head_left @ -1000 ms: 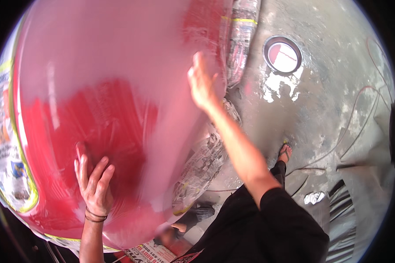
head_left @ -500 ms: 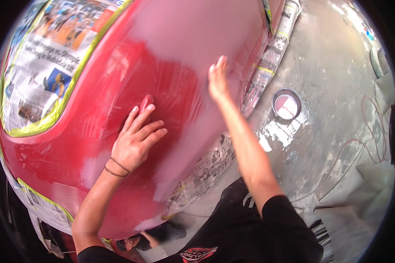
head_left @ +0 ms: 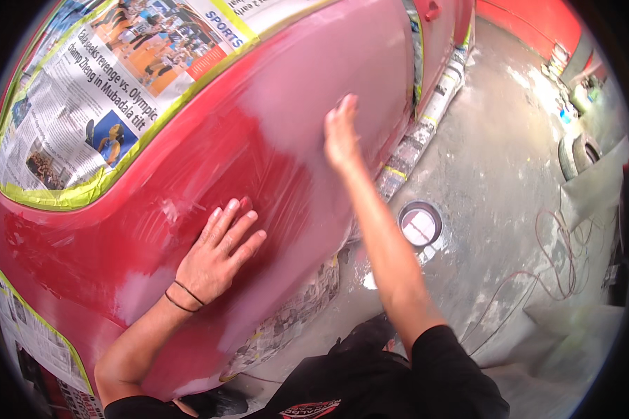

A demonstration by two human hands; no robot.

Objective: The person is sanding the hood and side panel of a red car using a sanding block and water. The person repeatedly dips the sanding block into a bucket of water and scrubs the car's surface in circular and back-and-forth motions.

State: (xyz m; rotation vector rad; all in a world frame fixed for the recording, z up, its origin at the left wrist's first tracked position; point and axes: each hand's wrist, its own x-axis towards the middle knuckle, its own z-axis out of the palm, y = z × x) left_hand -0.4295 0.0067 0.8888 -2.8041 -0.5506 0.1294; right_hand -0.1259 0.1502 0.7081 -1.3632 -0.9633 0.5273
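Observation:
A car's curved body panel (head_left: 210,150) fills the left and middle, glossy red with dull pinkish-grey patches and wet-looking streaks. My left hand (head_left: 213,255) is open and lies on the red part, fingers spread, two dark bands at its wrist. A small red shape shows by its fingertips; I cannot tell whether it is a thing or a reflection. Farther up and right, my right hand (head_left: 341,136) is at the pinkish-grey area. Its fingers are pressed together against the panel, and whatever lies under them is hidden.
Newspaper (head_left: 63,126) edged with yellow-green tape covers the car window; more newspaper (head_left: 290,318) wraps the lower edge. A dark round tub (head_left: 421,223) with pale, pinkish liquid stands on the wet concrete floor. A thin hose (head_left: 538,276) and tyres (head_left: 576,153) lie at the right.
The view has shifted, bringing more of the car's far side into sight. My left hand stays spread on the red panel; my right hand remains on the pinkish-grey area, slightly differently angled.

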